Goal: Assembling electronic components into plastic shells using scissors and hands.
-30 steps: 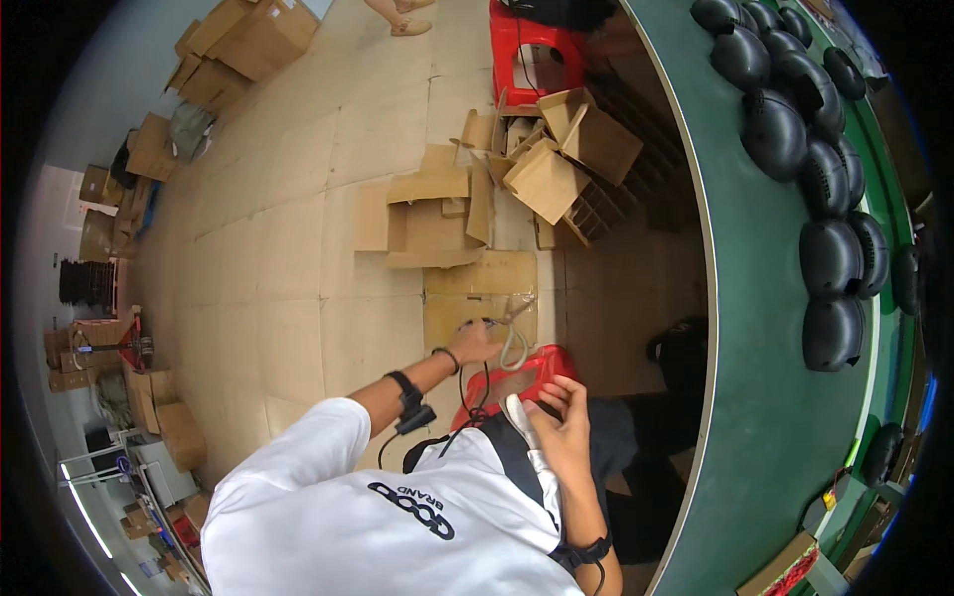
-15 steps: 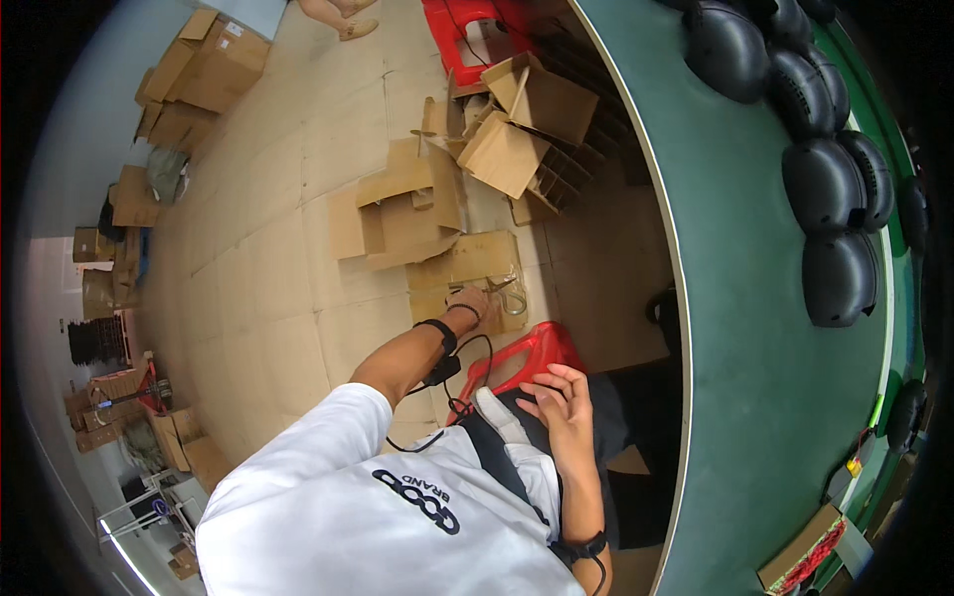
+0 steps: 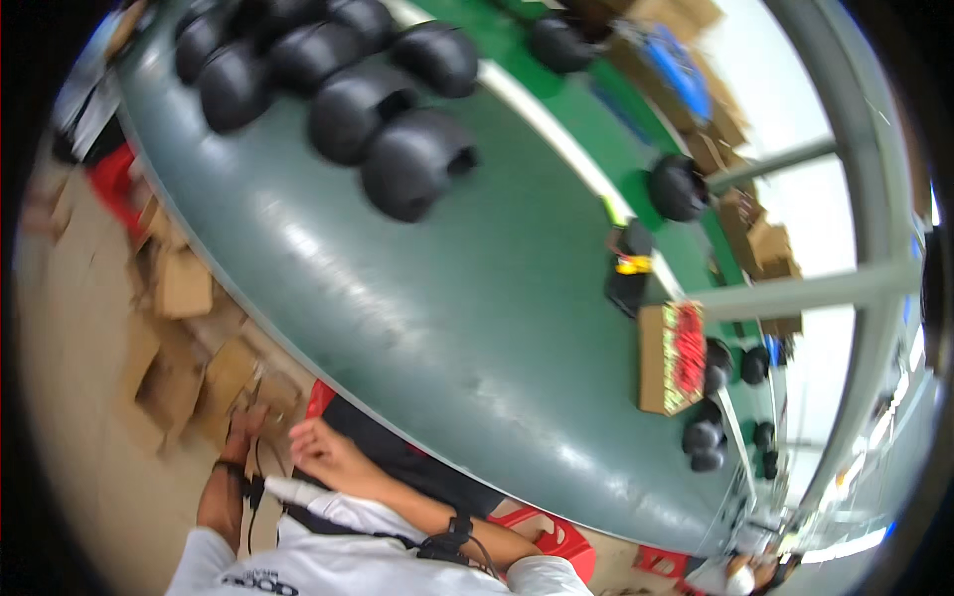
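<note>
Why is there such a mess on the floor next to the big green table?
Flattened and torn brown cardboard boxes lie scattered in a loose heap on the tan floor, beside the long green table. The person's left hand reaches toward them. The picture is blurred, so finer damage cannot be told.

Factory floor: long green worktable [image 3: 417,298], rows of black helmets [image 3: 412,164], cardboard boxes [image 3: 184,283].
</note>
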